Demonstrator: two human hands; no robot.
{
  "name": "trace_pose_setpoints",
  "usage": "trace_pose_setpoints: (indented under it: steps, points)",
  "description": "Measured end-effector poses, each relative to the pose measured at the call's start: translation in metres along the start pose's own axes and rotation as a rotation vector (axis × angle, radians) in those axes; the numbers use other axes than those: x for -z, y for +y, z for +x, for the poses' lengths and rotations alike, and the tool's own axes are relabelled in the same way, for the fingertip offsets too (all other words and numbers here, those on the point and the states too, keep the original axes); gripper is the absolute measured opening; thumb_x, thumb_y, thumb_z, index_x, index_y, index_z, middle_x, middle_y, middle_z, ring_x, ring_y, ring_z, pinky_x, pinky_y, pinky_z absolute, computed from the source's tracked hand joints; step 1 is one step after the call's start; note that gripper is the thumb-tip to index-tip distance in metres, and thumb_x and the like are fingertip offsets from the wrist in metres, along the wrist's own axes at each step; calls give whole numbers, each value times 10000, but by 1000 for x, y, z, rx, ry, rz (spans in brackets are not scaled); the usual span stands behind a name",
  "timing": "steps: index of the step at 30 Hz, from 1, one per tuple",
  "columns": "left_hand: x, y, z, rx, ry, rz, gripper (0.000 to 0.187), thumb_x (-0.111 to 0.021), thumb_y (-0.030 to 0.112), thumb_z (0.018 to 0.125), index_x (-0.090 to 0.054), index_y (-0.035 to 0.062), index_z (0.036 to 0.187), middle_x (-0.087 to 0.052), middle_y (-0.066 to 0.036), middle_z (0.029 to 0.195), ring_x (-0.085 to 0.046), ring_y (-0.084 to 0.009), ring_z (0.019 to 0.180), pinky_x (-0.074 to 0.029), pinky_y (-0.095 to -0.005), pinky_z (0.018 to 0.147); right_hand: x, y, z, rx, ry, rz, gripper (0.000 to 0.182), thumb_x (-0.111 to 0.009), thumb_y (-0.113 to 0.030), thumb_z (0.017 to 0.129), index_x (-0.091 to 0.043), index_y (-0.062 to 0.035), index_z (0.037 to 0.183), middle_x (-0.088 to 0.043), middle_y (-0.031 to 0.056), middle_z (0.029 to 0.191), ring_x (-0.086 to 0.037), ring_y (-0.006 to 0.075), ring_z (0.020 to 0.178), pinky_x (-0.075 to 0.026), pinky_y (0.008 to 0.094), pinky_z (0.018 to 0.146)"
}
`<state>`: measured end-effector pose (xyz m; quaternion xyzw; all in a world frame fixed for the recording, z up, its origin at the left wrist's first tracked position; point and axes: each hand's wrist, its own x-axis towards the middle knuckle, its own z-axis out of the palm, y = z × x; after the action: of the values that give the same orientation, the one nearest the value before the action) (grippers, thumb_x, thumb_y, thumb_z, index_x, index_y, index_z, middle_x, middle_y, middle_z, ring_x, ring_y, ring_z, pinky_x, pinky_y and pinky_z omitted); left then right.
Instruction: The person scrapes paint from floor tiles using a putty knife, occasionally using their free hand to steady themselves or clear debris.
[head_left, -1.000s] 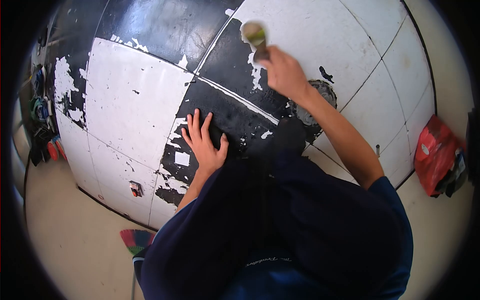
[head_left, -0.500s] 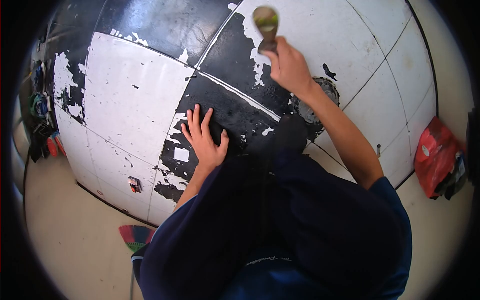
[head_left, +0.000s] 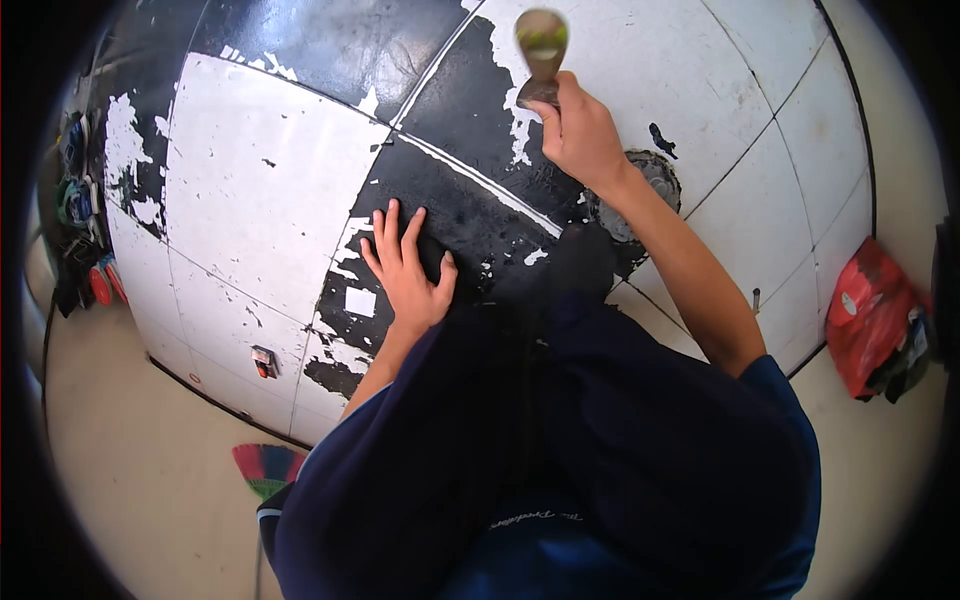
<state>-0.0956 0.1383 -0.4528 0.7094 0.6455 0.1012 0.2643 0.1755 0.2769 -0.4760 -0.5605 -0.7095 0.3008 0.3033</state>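
My right hand [head_left: 585,135] is closed around a brownish metal tool [head_left: 543,45], its wide rounded end pointing away from me and narrowing toward my fingers. The tool is blurred, so I cannot tell its exact kind. Beneath it lies a tiled surface [head_left: 260,160] where a white layer has come off in ragged patches, baring black [head_left: 400,180]. My left hand [head_left: 408,275] rests palm down on the black part, fingers spread. A small white square [head_left: 360,302] lies just left of that wrist. Partly behind my right forearm is a round grey patch [head_left: 650,190].
A red bag [head_left: 862,320] sits at the far right. On the left stand assorted items [head_left: 78,200]. A small orange-and-grey object [head_left: 264,362] lies on the white tiles, with a colourful broom head [head_left: 268,468] below the surface's dark edge. My knees fill the lower middle.
The tool and my right hand have shifted very slightly right in the view. My left hand stays flat on the black patch. The whole view has tilted a little.
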Motion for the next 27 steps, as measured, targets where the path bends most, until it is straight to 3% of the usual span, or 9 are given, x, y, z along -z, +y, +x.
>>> trace_pose_setpoints:
  steps: [3,7,11,15,19,22,23,26,27]
  points:
    - [3,2,1,16,-19,-11,674,-663,267,824,-495,99,1455,-300,-188,1628,-184,-410,1539,-46,-626,1198,-2,-2,-8,54,-89,65,204,-666,-83,938,-536,18,1058,-692,219,929,-681,412,818,-537,438,681]
    - [0,1,1,9,-6,-13,670,-658,283,830,-496,101,1454,-306,-188,1626,-189,-413,1536,-47,-623,1198,-6,3,1,-66,69,13,277,-667,-61,898,-561,-22,1151,-683,196,929,-673,409,861,-543,464,715]
    - [3,0,0,14,-16,-11,670,-657,295,834,-497,101,1454,-307,-188,1626,-192,-413,1536,-45,-625,1197,3,0,1,102,-18,-3,263,-655,-55,907,-544,-13,1141,-686,202,928,-670,421,838,-542,469,704]
    - [1,0,1,3,-10,-12,672,-662,280,831,-495,99,1456,-301,-188,1629,-185,-411,1538,-42,-631,1195,6,6,8,-103,48,79,260,-650,-67,915,-539,-12,1144,-681,212,934,-662,435,861,-530,477,709]
    - [2,1,1,14,-25,-19,672,-660,281,833,-493,97,1458,-296,-188,1631,-179,-413,1539,-39,-636,1193,3,3,-8,77,-120,38,255,-653,-91,926,-518,5,1121,-685,226,934,-664,455,848,-526,483,691]
    - [0,0,0,10,-14,-8,673,-660,282,834,-493,96,1458,-292,-189,1634,-178,-412,1540,-36,-632,1195,7,8,6,-265,39,21,279,-663,-88,914,-526,-15,1147,-683,208,925,-665,440,859,-527,475,699]
    - [0,0,-1,17,-16,-11,674,-660,282,833,-492,95,1459,-292,-189,1634,-177,-413,1540,-35,-631,1195,8,1,7,-262,61,126,273,-666,-89,912,-524,-12,1133,-681,204,872,-665,440,818,-523,489,676]
    - [2,0,2,10,-20,-8,677,-662,279,830,-492,94,1458,-293,-189,1634,-178,-413,1540,-34,-629,1196,9,5,-1,164,-63,-51,248,-653,-84,920,-527,-6,1119,-678,201,838,-667,426,784,-524,491,662]
    - [1,-1,1,4,-14,-8,678,-663,277,828,-493,94,1458,-294,-189,1633,-178,-414,1540,-34,-628,1196,10,6,4,117,-36,-15,236,-645,-69,913,-543,-19,1121,-678,197,854,-669,419,798,-527,489,674]
